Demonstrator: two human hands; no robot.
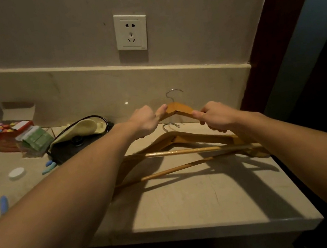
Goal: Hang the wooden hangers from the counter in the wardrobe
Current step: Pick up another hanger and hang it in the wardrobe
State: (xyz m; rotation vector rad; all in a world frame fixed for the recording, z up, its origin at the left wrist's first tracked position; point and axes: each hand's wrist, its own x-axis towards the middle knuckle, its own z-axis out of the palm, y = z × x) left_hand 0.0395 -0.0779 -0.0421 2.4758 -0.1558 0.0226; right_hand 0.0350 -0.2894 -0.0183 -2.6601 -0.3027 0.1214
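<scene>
Your left hand (144, 122) and right hand (216, 118) grip one wooden hanger (178, 109) at 12 o'clock, hook up. The fingers (161, 111) are curled round its two shoulders, thumbs on top. The second hanger (182, 140) lies on the worktop (192, 201) just below it. At 9 o'clock an open red box (2, 137) holds small coloured pieces (2, 127). At 10 o'clock a black pouch (65, 149) has a yellow cloth (85, 127) in its mouth.
</scene>
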